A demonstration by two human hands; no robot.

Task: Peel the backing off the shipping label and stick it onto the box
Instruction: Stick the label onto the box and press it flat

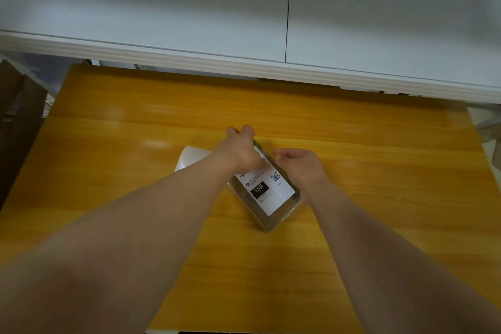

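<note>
Box (282, 213) lies flat near the centre of the yellow tabletop (379, 171), long axis running diagonally from far-left to near-right. Shipping label (267, 188) is on its top face, aligned with that axis, printed side up. Left hand (244, 149) rests over the far end of the box, grip pressing down on the label there. Right hand (301, 164) touches the box's right edge, fingers curled, not clasping anything visibly. White backing sheet (191, 158) lies just left of the box, partly under the left forearm.

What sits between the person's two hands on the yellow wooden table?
In the head view, the small brown box bearing the white shipping label lies between the left hand and right hand.
</note>
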